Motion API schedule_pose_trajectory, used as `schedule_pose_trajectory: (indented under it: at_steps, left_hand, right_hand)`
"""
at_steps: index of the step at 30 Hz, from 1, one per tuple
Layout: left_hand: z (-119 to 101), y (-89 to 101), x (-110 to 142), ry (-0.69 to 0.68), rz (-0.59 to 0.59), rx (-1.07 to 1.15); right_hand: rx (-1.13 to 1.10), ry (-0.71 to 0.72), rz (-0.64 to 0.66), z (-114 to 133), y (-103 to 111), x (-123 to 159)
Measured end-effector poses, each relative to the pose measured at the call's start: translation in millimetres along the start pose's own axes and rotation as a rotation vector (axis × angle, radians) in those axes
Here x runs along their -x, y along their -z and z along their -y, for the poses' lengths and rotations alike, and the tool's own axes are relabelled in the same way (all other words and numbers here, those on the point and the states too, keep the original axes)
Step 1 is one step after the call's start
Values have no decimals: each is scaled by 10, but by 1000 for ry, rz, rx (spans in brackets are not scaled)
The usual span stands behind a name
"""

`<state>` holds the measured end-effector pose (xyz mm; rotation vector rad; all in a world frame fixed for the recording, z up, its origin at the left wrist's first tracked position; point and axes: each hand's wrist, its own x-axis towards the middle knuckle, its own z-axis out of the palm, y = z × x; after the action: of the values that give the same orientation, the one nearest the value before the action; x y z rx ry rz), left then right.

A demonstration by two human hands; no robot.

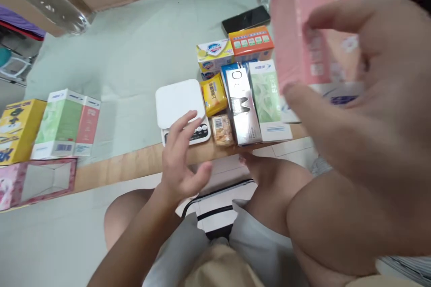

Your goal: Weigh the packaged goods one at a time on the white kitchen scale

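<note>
Close to the camera at the right, my right hand (367, 76) grips a pink carton (286, 22) between thumb and fingers, raised above the table and blurred. My left hand (183, 157) has its fingers spread over the front of a white kitchen scale (180, 101), near its buttons; whether the fingertips touch it I cannot tell. Just right of the scale sit a yellow packet (214, 94) and a small wrapped snack-like pack with a barcode (222, 130). A silver box (243, 107) and a green-and-white carton (269, 98) stand beside them.
Behind these are a yellow soap box (215, 51), an orange box (252, 41) and a black phone (245, 19). At the left stand a yellow box (20, 128), a green carton (57, 121), a pink carton (88, 125) and an open pink box (40, 181). The table's wooden edge (117, 163) runs in front.
</note>
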<state>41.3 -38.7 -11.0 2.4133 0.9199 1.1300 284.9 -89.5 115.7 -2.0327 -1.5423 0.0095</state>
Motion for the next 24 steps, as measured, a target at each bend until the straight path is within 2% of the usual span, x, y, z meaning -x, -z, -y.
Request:
schedule_pose_trajectory:
  at_steps: [3, 5, 7, 10, 12, 15, 21, 24]
  left_hand:
    - [-267, -302, -300, -136, 144, -21]
    - [-362, -497, -474, -175, 255, -75]
    - [-387, -641, -599, -201, 364, -151]
    - [-353, -735, -690, -271, 482, -230]
    - [-335, -745, -701, -289, 509, -265]
    - [-358, -759, -673, -255, 485, -315]
    - [-465, -834, -625, -200, 422, -341]
    - [-493, -827, -642, -203, 432, -366]
  right_hand:
    - [54, -138, 41, -494, 73, -48]
    - [39, -267, 108, -715, 46, -99]
    - [21, -367, 182, -846, -15, -166]
    - [1, -373, 290, -951, -124, -262]
    - [4, -359, 389, -1014, -198, -303]
    - [19, -340, 507, -1133, -324, -321]
    - [-46, -183, 527, -1300, -552, -290]
    - [-154, -180, 571, -1321, -578, -299]
